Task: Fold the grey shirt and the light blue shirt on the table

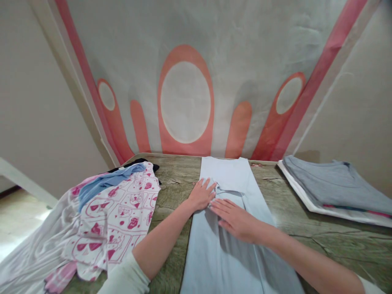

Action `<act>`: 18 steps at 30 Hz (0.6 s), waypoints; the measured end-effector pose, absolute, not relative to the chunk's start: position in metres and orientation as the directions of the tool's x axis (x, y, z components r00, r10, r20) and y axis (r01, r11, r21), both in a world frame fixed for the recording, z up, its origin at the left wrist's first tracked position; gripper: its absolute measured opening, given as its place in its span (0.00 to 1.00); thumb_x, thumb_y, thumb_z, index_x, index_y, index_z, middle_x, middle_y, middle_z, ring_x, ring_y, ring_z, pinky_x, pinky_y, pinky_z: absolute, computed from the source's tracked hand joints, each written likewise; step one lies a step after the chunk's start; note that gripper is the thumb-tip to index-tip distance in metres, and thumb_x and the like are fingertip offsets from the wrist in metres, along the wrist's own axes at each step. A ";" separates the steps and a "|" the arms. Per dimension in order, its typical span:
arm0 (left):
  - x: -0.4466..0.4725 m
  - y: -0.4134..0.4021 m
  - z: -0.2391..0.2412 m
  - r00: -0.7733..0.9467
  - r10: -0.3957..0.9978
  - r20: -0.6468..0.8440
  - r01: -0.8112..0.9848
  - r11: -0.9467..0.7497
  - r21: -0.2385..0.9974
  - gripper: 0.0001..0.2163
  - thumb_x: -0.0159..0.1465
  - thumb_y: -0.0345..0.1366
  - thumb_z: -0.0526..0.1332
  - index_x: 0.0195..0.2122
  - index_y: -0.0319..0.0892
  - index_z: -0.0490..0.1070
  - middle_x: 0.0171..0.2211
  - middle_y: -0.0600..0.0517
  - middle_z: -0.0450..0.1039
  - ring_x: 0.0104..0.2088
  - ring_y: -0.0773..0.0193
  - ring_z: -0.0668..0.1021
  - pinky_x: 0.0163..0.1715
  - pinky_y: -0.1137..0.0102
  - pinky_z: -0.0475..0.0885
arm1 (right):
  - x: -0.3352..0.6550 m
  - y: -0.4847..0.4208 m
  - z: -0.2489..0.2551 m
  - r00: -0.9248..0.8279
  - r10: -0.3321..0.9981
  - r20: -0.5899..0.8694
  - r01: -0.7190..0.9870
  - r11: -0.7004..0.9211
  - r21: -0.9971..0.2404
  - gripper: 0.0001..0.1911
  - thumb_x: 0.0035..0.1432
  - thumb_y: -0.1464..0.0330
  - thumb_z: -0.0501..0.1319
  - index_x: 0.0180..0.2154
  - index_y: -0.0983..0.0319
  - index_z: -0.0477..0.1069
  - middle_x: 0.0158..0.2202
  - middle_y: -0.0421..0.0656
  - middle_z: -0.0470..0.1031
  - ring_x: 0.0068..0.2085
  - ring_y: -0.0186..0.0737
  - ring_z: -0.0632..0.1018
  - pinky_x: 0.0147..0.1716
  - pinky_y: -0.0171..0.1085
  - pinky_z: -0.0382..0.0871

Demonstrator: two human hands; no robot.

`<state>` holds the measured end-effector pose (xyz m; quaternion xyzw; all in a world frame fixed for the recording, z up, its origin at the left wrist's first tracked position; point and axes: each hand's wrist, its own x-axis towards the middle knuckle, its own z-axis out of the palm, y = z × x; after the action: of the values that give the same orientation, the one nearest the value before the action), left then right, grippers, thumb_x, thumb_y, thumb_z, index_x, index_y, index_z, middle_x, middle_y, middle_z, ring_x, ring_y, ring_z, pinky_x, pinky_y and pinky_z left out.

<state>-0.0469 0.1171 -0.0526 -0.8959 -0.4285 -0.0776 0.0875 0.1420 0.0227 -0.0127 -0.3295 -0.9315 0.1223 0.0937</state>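
A light blue garment (225, 169) lies lengthwise on the wood-grain table, folded into a long narrow strip. Its near end runs out of the bottom of the view. My left hand (202, 195) rests on its left side, fingers apart, beside a small gathered fold with a thin dark-edged opening. Just right and nearer to me, my right hand (235, 218) lies nearly flat on the cloth with its fingers stretched to the left. The two hands' fingertips are close together. Creases run down the cloth below my right hand, and its underside is hidden.
Left on the table (176, 173) is a loose heap of clothes: a white-and-pink printed garment (122, 220), a blue piece (105, 181) and something black behind. At right, a folded grey shirt (324, 179) lies on white cloth. A wall with a coral pattern (186, 53) stands behind.
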 end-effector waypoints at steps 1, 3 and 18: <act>-0.047 0.118 -0.053 0.617 0.758 0.211 0.784 -0.614 -0.087 0.22 0.67 0.45 0.44 0.61 0.47 0.51 0.62 0.46 0.50 0.61 0.51 0.53 0.56 0.53 0.50 | 0.135 0.019 -0.013 -0.775 0.629 0.061 0.586 0.751 -0.304 0.27 0.63 0.59 0.45 0.61 0.62 0.51 0.64 0.46 0.48 0.63 0.43 0.49 0.61 0.48 0.42; -0.047 0.118 -0.053 0.588 0.782 0.206 0.805 -0.590 -0.057 0.23 0.67 0.47 0.44 0.62 0.49 0.50 0.62 0.46 0.49 0.61 0.49 0.53 0.55 0.51 0.51 | 0.129 0.011 -0.015 -0.773 0.634 0.005 0.597 0.730 -0.331 0.32 0.62 0.54 0.46 0.62 0.64 0.49 0.64 0.49 0.45 0.63 0.45 0.48 0.61 0.49 0.41; -0.033 0.162 -0.052 0.477 0.874 0.089 0.875 -0.482 0.048 0.27 0.64 0.54 0.39 0.63 0.55 0.44 0.64 0.51 0.42 0.62 0.46 0.49 0.56 0.49 0.45 | 0.211 0.027 -0.027 -0.484 0.874 0.039 0.828 0.472 -0.303 0.31 0.63 0.53 0.40 0.63 0.61 0.45 0.65 0.46 0.43 0.64 0.45 0.45 0.60 0.51 0.41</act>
<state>-0.0325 0.1617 -0.0516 -0.8593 -0.5090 -0.0506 0.0020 0.2106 0.0272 -0.0266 -0.4988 -0.8528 0.1223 0.0945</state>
